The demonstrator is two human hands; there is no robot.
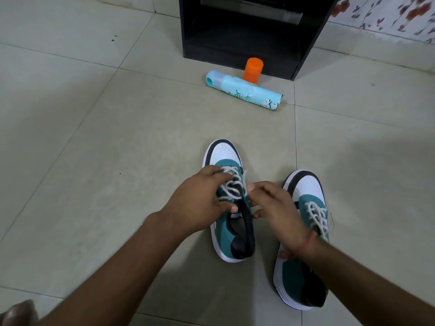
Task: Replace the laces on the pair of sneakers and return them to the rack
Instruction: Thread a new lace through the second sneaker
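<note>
Centre frame, the left hand steadies the teal-and-white sneaker, fingers pressed on its white cotton lace; the right hand fingers pinch a lace end, probably for threading.

Sneakers teal, white, black; laces white; spray can aqua; cap orange.

Two teal, white and black sneakers stand upright on the tiled floor, toes pointing toward the black rack at the floor's far edge. The left sneaker has loose, tangled white laces bunched over its tongue. The right sneaker, just beside it and nearer, is laced.
</note>
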